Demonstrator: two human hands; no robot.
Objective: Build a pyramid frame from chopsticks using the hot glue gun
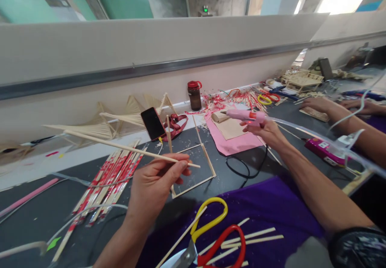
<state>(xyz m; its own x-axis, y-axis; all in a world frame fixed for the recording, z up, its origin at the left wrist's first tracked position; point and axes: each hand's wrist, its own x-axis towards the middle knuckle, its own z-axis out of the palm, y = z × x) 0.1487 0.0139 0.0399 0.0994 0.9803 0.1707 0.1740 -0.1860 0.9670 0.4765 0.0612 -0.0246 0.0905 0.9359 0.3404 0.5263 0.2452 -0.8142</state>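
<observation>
My left hand [159, 183] pinches a thin wooden stick [120, 144] near its right end; the long part slants up to the left. Under and behind that hand lies a square frame of sticks [197, 184], with uprights at its far corners. My right hand [267, 133] is wrapped round a pink glue gun [245, 116], its nozzle pointing left above a sheet of brown paper [230, 128] on pink cloth [218, 141]. In front of me, scissors [211, 219] with one yellow and one red handle lie on purple cloth [265, 203] among several cut sticks [253, 234].
Red-and-white wrapped chopsticks [105, 179] lie at left. Behind stand stick models [120, 117], a phone [153, 123] and a red-lidded bottle [194, 95]. A black cable [247, 176] curls mid-table. At right are a purple power strip [324, 152] and another person's hand [319, 104].
</observation>
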